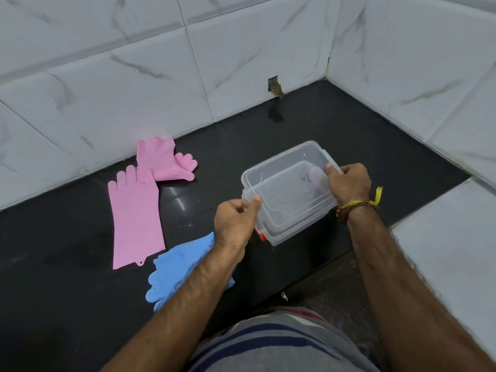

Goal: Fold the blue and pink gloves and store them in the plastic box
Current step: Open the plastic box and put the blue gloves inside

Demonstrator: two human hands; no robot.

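Between both hands sits one plastic box (290, 191) on the dark counter (349, 135); left hand (236, 221) pinches its near-left rim, right hand (349, 183) grips the far-right rim. Left of the grip lie two pink gloves (137, 210), unfolded; the blue gloves (177, 267) lie under the left forearm, count unclear. An uneven pull could tip the box.

A clear rectangular plastic box (290, 193) sits tilted on a black surface (349, 135). Two pink rubber gloves (135, 216) lie unfolded to its left, one flat, one (163, 161) against the wall. Crumpled blue rubber gloves (174, 269) lie nearer.
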